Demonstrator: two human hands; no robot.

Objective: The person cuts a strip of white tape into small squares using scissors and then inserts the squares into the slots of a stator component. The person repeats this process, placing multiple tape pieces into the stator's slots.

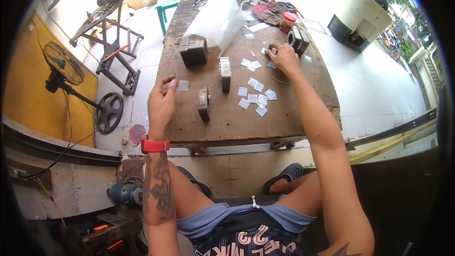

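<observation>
My left hand point(162, 98) is at the left edge of the wooden table, thumb and fingers closed on a thin clear square piece point(183, 85). Farther back and to the right, my right hand point(284, 59) has its fingers curled together; a small pale piece point(264, 51) shows at the fingertips, too small to make out. Several thin translucent squares point(252, 98) lie scattered between the hands, with more squares point(250, 64) just short of my right hand. Between the hands stand a narrow dark block point(204, 102) and a block with a ridged light top point(225, 71).
A dark block point(193, 51) stands beside a large clear plastic bag point(218, 21). Another dark block point(297, 41) and a red-lidded jar point(287, 22) are beyond my right hand. Cloth point(268, 13) and tools lie at the back. A fan point(64, 64) stands left of the table point(227, 133).
</observation>
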